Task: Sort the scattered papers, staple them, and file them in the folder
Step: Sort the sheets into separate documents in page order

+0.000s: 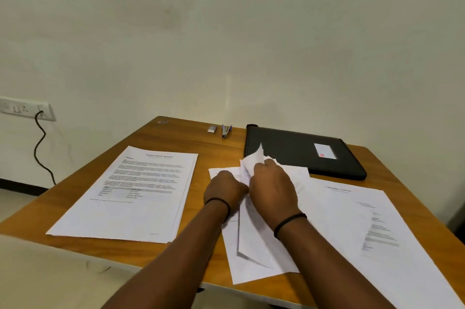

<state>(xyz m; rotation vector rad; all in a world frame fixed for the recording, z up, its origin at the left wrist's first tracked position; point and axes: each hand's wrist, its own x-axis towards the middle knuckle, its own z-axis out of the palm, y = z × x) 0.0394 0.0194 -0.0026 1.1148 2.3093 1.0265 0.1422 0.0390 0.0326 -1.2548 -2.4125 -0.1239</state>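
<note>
socket (pixel 26 108): way off left of the folder, on the wall, with a black cord (pixel 40 147) plugged in and dangling down

left stack (pixel 130 195): neat pile of printed sheets, flat on the surface (pixel 219 150), well left of the folder and closer to the near edge

small box (pixel 212 129): little white thing, just left of the folder's far corner, looks like a staple box but too small to be sure

stapler (pixel 226 130): purple-ish, right beside the box, between it and the folder, untouched

left hand (pixel 224 189): sits on the middle papers, below and left of the folder. Fingers are tucked out of sight under the hand, so can't tell if they're pinching anything. Black band on the wrist

middle papers (pixel 254 250): messy overlapping sheets just in front of the folder, a few lifted and bent, top corners sticking up over the folder's near-left edge

right hand (pixel 273 186): right beside the left one, fingers curled round the lifted sheets, gripping them from the far end. Black band here too

folder (pixel 299 152): black, closed, flat at the back of the surface near the wall, white label with a red mark on the cover

right stack (pixel 372 228): more printed sheets, in front of the folder and running to the near-right corner, its left side tucked under the middle papers
</note>
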